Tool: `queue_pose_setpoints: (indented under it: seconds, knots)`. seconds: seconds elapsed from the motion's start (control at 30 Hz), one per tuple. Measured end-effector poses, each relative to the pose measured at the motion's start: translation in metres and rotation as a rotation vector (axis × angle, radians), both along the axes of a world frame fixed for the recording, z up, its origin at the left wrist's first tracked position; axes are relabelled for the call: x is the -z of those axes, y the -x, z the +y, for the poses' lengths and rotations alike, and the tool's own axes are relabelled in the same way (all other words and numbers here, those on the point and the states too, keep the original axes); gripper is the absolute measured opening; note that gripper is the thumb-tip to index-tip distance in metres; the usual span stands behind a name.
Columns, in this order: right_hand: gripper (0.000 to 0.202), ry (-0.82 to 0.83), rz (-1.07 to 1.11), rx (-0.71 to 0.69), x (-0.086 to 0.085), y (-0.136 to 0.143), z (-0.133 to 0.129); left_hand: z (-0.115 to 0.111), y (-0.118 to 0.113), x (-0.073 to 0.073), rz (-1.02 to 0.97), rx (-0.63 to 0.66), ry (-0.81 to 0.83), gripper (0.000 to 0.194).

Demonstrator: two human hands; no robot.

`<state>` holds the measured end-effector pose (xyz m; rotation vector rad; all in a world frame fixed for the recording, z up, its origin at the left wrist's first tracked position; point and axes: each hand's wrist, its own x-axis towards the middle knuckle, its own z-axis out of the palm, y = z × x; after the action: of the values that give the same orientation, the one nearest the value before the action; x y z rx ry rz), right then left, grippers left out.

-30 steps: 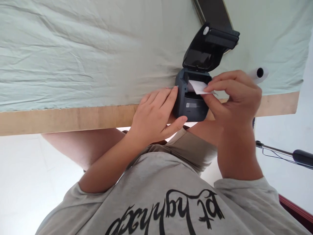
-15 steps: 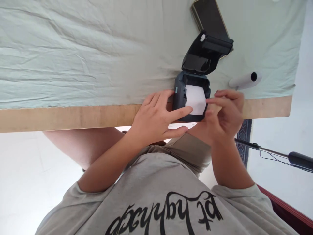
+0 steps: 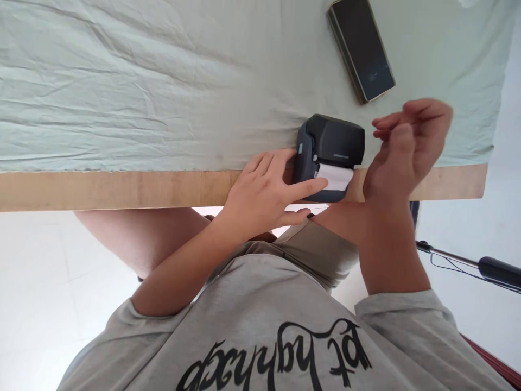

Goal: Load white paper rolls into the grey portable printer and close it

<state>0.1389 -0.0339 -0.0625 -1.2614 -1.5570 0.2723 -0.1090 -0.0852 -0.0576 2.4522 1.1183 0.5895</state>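
Observation:
A small black thermal printer (image 3: pixel 338 142) sits at the table's front edge with its lid down. White paper (image 3: pixel 336 177) sticks out of its front, below the lid. My left hand (image 3: pixel 264 190) holds the printer from the left: some fingers rest against its side, one finger presses on the paper, and the thumb lies near the front edge. To the right of the printer, my right hand (image 3: pixel 411 141) is raised and apart from it. Its fingers are loosely bent with nothing visible in them.
A dark smartphone (image 3: pixel 362 49) lies behind the printer on the pale green cloth (image 3: pixel 163 81). A bare wooden strip (image 3: pixel 122 190) runs along the table's front. At the right, below table level, is a black-handled rod (image 3: pixel 496 270) with a thin cable.
The printer's lid has swung down over the paper roll. My right hand has moved up and right, away from the printer, and now covers the white tube. My left hand stays on the printer.

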Motion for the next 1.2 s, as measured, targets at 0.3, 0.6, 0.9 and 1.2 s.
queue_pose_setpoints:
  seconds: [0.3,0.6,0.9,1.2]
  knots:
    - [0.046,0.318,0.038,-0.330,0.004,-0.003,-0.009,0.000,-0.004,0.005,-0.028,-0.059,-0.031,0.064]
    - [0.053,0.460,-0.113,-0.283,-0.012,-0.002,-0.015,0.001,-0.014,0.004,0.087,-0.137,-0.085,0.064]
    - [0.037,0.320,-0.195,-0.220,-0.002,0.003,-0.025,0.000,-0.017,0.010,0.125,-0.153,-0.097,0.071]
    - [0.039,0.348,-0.169,-0.282,-0.010,0.000,-0.026,0.001,-0.018,0.010,0.171,-0.201,-0.020,0.075]
